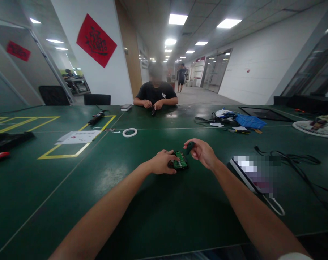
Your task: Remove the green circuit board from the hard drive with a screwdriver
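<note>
A small black device with a green circuit board (180, 161) on top lies on the green table (164, 209) in front of me. My left hand (162, 163) grips its left side, fingers curled round it. Just to the right and slightly above the board, my right hand (201, 151) is closed round the dark handle of a small tool (190, 147), which points down toward the board. Whether the tool's tip touches the board is too small to see.
A person in a black shirt (156, 94) sits across the table with hands on a small object. A white tape ring (129, 132), a paper sheet (78, 137), a blue tray (250, 121), cables (294, 159) and a white fan grille (315, 129) lie around.
</note>
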The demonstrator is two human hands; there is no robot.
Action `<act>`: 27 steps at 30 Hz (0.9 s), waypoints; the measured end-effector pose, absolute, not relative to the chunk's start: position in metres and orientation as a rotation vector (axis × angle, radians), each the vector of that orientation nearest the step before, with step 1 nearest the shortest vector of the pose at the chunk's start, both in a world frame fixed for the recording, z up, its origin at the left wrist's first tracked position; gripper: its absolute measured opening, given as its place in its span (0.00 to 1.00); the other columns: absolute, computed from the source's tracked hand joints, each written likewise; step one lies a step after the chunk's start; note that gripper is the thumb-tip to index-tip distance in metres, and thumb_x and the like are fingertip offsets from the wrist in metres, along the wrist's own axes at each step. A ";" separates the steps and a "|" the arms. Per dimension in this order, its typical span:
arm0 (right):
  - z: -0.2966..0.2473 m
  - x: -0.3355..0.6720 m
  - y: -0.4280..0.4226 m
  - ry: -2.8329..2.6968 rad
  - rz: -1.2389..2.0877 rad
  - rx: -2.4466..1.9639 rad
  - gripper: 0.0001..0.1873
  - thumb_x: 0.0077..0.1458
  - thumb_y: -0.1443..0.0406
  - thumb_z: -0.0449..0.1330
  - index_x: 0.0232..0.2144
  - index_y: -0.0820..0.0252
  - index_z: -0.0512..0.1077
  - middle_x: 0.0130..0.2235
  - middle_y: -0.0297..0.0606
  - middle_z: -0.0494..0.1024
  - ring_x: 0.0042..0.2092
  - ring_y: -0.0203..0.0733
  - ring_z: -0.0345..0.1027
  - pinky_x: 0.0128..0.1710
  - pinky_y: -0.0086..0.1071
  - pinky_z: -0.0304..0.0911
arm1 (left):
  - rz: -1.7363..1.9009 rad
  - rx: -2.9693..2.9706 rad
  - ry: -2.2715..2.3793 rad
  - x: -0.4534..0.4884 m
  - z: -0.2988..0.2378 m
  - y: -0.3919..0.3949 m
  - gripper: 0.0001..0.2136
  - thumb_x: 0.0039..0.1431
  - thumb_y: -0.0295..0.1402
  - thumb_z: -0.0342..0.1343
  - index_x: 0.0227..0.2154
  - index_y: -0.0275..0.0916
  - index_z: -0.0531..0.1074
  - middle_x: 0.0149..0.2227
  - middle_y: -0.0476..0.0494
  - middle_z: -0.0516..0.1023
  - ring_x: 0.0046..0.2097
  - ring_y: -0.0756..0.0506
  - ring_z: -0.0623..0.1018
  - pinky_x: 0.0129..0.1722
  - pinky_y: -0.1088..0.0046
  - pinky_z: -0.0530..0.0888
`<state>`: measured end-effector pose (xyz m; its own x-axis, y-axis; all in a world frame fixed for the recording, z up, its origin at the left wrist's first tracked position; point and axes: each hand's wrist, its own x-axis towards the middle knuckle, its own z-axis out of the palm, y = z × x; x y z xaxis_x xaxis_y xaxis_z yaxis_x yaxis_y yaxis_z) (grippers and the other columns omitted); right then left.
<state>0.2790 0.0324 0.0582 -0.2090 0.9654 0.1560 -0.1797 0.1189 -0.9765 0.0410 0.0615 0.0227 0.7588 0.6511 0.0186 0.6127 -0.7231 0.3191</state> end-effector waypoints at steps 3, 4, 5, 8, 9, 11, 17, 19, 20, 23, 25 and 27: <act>0.057 0.281 0.034 -1.301 1.354 -0.871 0.18 0.58 0.53 0.56 0.37 0.61 0.78 0.36 0.42 0.79 0.22 0.31 0.57 0.17 0.27 0.46 | 0.183 2.665 0.988 0.042 0.023 0.061 0.32 0.53 0.51 0.65 0.61 0.51 0.69 0.70 0.34 0.57 0.66 0.27 0.64 0.59 0.49 0.64; 0.057 0.281 0.034 -1.303 1.355 -0.874 0.18 0.58 0.54 0.57 0.38 0.61 0.78 0.36 0.42 0.80 0.22 0.31 0.57 0.17 0.27 0.46 | 0.184 2.664 0.993 0.042 0.022 0.061 0.32 0.53 0.50 0.65 0.61 0.51 0.69 0.70 0.35 0.58 0.66 0.27 0.64 0.59 0.49 0.64; 0.056 0.282 0.034 -1.305 1.357 -0.874 0.17 0.57 0.54 0.57 0.38 0.61 0.78 0.36 0.43 0.80 0.22 0.32 0.57 0.17 0.27 0.46 | 0.186 2.662 0.996 0.042 0.022 0.061 0.33 0.53 0.50 0.65 0.61 0.51 0.69 0.70 0.35 0.58 0.66 0.27 0.64 0.59 0.49 0.64; 0.055 0.283 0.035 -1.302 1.388 -0.856 0.18 0.57 0.54 0.56 0.39 0.61 0.78 0.37 0.43 0.80 0.23 0.33 0.57 0.18 0.28 0.47 | 0.195 2.666 0.995 0.042 0.023 0.061 0.33 0.52 0.50 0.66 0.61 0.51 0.69 0.69 0.35 0.59 0.66 0.27 0.64 0.59 0.50 0.64; 0.055 0.283 0.036 -1.296 1.403 -0.846 0.19 0.58 0.54 0.55 0.39 0.61 0.78 0.38 0.44 0.80 0.23 0.33 0.58 0.18 0.28 0.48 | 0.195 2.668 0.993 0.042 0.023 0.061 0.33 0.52 0.50 0.66 0.61 0.51 0.69 0.69 0.35 0.59 0.66 0.27 0.64 0.59 0.50 0.64; 0.054 0.284 0.036 -1.282 1.422 -0.833 0.20 0.58 0.53 0.54 0.39 0.61 0.78 0.38 0.44 0.80 0.23 0.34 0.58 0.18 0.28 0.48 | 0.194 2.667 0.994 0.042 0.023 0.060 0.33 0.52 0.50 0.66 0.61 0.51 0.70 0.69 0.35 0.59 0.66 0.27 0.64 0.59 0.49 0.64; 0.055 0.283 0.036 -1.291 1.400 -0.856 0.19 0.59 0.55 0.54 0.39 0.61 0.78 0.38 0.44 0.80 0.23 0.33 0.58 0.18 0.28 0.48 | 0.195 2.665 0.993 0.042 0.023 0.061 0.32 0.53 0.51 0.65 0.61 0.51 0.69 0.70 0.35 0.58 0.66 0.27 0.64 0.59 0.49 0.64; 0.056 0.282 0.035 -1.299 1.383 -0.857 0.18 0.58 0.56 0.54 0.38 0.61 0.77 0.37 0.44 0.80 0.23 0.32 0.58 0.18 0.28 0.48 | 0.193 2.668 0.997 0.042 0.022 0.061 0.33 0.53 0.50 0.65 0.61 0.51 0.69 0.69 0.34 0.59 0.66 0.27 0.63 0.59 0.49 0.64; 0.057 0.282 0.034 -1.300 1.375 -0.854 0.17 0.58 0.56 0.55 0.38 0.61 0.77 0.37 0.43 0.80 0.23 0.32 0.58 0.18 0.28 0.48 | 0.191 2.669 0.998 0.042 0.022 0.061 0.33 0.53 0.50 0.66 0.61 0.51 0.69 0.69 0.34 0.59 0.66 0.27 0.63 0.60 0.50 0.64; 0.058 0.281 0.032 -1.307 1.362 -0.848 0.16 0.57 0.57 0.56 0.38 0.61 0.76 0.38 0.43 0.80 0.23 0.32 0.58 0.17 0.27 0.48 | 0.186 2.676 0.989 0.042 0.022 0.061 0.33 0.53 0.50 0.66 0.61 0.50 0.69 0.69 0.33 0.58 0.66 0.28 0.64 0.60 0.50 0.64; 0.058 0.280 0.032 -1.300 1.344 -0.854 0.15 0.57 0.56 0.57 0.38 0.61 0.75 0.39 0.43 0.81 0.23 0.32 0.58 0.17 0.27 0.47 | 0.188 2.683 0.977 0.043 0.023 0.061 0.32 0.54 0.50 0.65 0.61 0.49 0.69 0.70 0.33 0.58 0.66 0.27 0.64 0.60 0.50 0.64; 0.056 0.279 0.033 -1.289 1.311 -0.875 0.14 0.58 0.56 0.57 0.38 0.60 0.73 0.41 0.43 0.81 0.22 0.31 0.58 0.17 0.27 0.46 | 0.187 2.686 0.969 0.043 0.023 0.061 0.32 0.54 0.50 0.65 0.61 0.49 0.69 0.70 0.33 0.58 0.66 0.27 0.64 0.60 0.50 0.64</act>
<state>0.2794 0.0328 0.0564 -0.1812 0.9696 0.1646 -0.1813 0.1316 -0.9746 0.0430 0.0606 0.0229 0.7668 0.6413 0.0268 0.6050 -0.7361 0.3034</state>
